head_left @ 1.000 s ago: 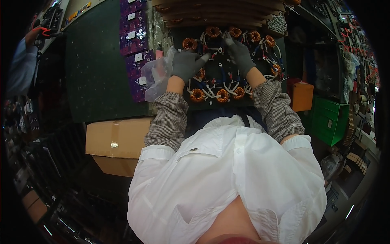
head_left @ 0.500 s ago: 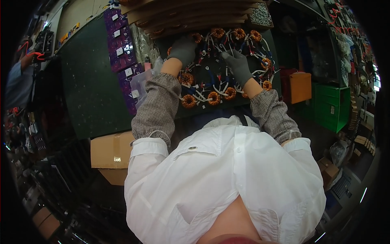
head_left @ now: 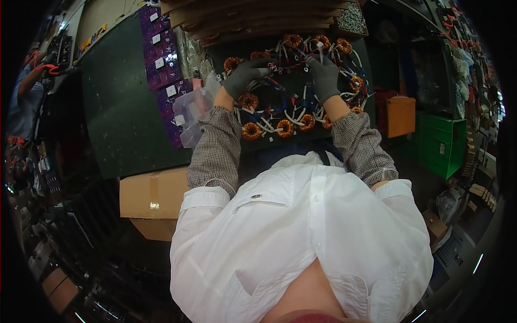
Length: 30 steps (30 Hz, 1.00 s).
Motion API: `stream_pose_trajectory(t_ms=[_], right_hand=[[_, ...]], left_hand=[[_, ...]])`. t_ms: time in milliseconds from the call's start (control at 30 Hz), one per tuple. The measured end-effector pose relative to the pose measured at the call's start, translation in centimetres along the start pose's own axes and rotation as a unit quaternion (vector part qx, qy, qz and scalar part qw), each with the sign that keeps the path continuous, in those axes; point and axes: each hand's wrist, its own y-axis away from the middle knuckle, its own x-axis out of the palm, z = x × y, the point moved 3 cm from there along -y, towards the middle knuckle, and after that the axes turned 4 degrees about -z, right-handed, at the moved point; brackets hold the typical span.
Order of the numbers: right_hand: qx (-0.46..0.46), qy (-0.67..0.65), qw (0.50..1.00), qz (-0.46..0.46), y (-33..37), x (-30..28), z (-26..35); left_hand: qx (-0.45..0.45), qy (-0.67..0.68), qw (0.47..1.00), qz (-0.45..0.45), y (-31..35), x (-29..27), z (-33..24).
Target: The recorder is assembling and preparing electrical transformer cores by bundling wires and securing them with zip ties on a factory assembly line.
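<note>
A ring of copper-wound toroid coils (head_left: 285,127) lies on the dark green table, their white, blue and red leads turned inward. My left hand (head_left: 243,77), in a grey glove, is over the ring's left side with its fingertips together at a thin red wire (head_left: 288,67). That wire runs across toward my right hand (head_left: 323,77), also gloved in grey, whose fingers are bent together among the leads at the upper right. A pale lead end (head_left: 320,45) shows just beyond those fingers. What the right fingers grip is hidden.
Purple circuit boards (head_left: 161,62) line the left, beside clear plastic bags (head_left: 196,102). Stacked cardboard layers (head_left: 258,24) and a box of small metal parts (head_left: 350,19) are at the back. Orange (head_left: 401,116) and green bins (head_left: 441,142) stand right; a carton (head_left: 153,196) sits front left.
My left hand has drawn back toward me from the far coils, uncovering one at upper left. The right hand has turned more upright and shifted slightly right. A thin red wire now shows between them.
</note>
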Motion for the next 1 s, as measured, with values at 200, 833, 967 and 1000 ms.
stream_pose_trajectory(t_ms=[200,833,967,1000], right_hand=[[-0.07,-0.14,0.978,-0.136,0.0,-2.2,1.6],[-0.143,0.173,0.967,0.119,2.5,1.0,3.4],[-0.089,0.202,0.969,0.111,2.0,2.2,2.1],[-0.088,0.201,0.969,0.113,2.0,2.5,2.1]], left_hand=[[0.002,-0.22,0.97,-0.104,0.0,1.7,-0.9],[0.022,-0.327,0.897,-0.296,0.2,3.9,-0.9],[0.042,-0.311,0.899,-0.304,0.0,4.0,-0.6],[0.04,-0.312,0.899,-0.305,0.0,3.9,-0.4]])
